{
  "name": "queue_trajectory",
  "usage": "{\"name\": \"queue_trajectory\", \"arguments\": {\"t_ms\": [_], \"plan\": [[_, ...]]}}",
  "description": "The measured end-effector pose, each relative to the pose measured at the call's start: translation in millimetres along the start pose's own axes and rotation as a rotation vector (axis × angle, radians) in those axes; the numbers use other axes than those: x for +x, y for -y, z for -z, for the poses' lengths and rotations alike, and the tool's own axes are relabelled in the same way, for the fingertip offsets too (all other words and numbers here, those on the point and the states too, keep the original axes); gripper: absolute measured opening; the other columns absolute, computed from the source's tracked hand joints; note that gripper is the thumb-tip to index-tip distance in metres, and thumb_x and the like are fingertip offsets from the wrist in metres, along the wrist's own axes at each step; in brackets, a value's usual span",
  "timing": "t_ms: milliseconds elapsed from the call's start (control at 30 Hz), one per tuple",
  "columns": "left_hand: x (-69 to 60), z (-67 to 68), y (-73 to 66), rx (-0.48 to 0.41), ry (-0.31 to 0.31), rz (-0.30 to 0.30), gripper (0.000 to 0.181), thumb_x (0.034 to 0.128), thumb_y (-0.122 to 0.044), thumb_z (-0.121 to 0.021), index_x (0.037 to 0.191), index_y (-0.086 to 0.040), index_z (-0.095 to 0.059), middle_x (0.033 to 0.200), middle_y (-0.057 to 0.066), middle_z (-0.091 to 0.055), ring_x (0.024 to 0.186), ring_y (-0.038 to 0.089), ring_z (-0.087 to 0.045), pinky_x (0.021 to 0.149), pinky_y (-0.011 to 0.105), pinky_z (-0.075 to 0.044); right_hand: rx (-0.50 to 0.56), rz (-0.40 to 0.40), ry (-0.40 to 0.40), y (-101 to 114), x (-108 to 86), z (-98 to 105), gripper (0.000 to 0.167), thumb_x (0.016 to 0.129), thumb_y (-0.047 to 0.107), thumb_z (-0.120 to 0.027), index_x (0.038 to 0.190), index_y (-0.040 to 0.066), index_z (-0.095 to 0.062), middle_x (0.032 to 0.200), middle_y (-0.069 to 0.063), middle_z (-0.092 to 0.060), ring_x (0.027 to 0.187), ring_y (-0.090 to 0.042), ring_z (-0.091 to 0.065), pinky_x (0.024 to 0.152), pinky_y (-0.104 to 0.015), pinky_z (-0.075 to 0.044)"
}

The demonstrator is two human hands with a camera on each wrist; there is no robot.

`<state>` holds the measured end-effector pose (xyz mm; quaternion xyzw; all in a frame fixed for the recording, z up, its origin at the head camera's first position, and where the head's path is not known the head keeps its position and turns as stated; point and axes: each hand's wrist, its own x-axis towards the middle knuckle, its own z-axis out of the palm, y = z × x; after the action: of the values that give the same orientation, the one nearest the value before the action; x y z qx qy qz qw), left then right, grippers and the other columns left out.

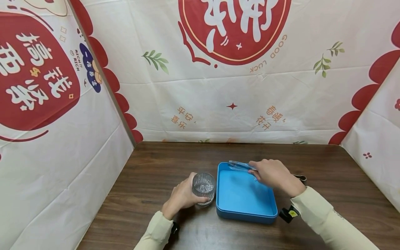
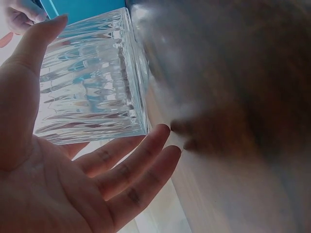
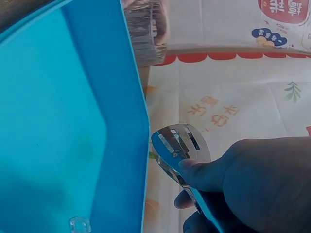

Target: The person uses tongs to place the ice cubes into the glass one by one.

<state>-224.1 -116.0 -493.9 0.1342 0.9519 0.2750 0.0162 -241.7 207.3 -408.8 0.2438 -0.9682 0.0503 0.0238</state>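
Note:
My left hand (image 1: 182, 195) grips a clear ribbed drinking glass (image 1: 203, 184), thumb on one side and fingers on the other. The glass stands upright on the table, just left of a shallow blue box (image 1: 247, 218). In the left wrist view, the ribbed glass (image 2: 92, 82) sits between thumb and spread fingers. My right hand (image 1: 275, 174) holds shiny metal tongs (image 1: 239, 166) over the box's far side. Slots show in the tongs' head (image 3: 180, 141) in the right wrist view; whether anything is between the tips I cannot tell. A small clear piece (image 3: 79, 224) lies on the box floor.
The brown wooden table (image 1: 147, 163) extends around the box. A white printed cloth (image 1: 231, 86) hangs behind it, with another cloth panel (image 1: 72, 187) along the left. Dark straps with a small device (image 1: 289, 214) are on the right wrist, near the box's right edge.

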Motion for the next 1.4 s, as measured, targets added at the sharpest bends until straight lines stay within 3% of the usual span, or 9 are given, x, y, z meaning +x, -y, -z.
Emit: {"name": "queue_trajectory", "arguments": {"t_ms": [800, 1400], "plan": [[0.8, 1.0, 1.1, -0.002, 0.004, -0.004, 0.088, 0.0637, -0.060, -0.085, 0.130, -0.016, -0.048, 0.109, 0.000, -0.066, 0.091, 0.020, -0.064, 0.071, 0.043, -0.050, -0.022, 0.082, -0.108, 9, -2.6, 21, 0.027, 0.093, 0.027, -0.069, 0.112, 0.008, -0.067, 0.063, 0.005, -0.058, 0.047, -0.005, -0.044, 0.042, -0.022, -0.033], [-0.2, 1.5, -0.2, -0.002, 0.002, 0.002, 0.088, 0.0637, -0.060, -0.086, 0.130, -0.017, -0.047, 0.110, 0.000, -0.066, 0.093, 0.021, -0.065, 0.072, 0.044, -0.050, -0.034, 0.162, -0.145, 36, 0.1, 31, 0.014, 0.093, 0.027, -0.069, 0.094, 0.015, -0.064, 0.054, 0.011, -0.044, 0.045, -0.003, -0.039, 0.041, -0.021, -0.030]]}}
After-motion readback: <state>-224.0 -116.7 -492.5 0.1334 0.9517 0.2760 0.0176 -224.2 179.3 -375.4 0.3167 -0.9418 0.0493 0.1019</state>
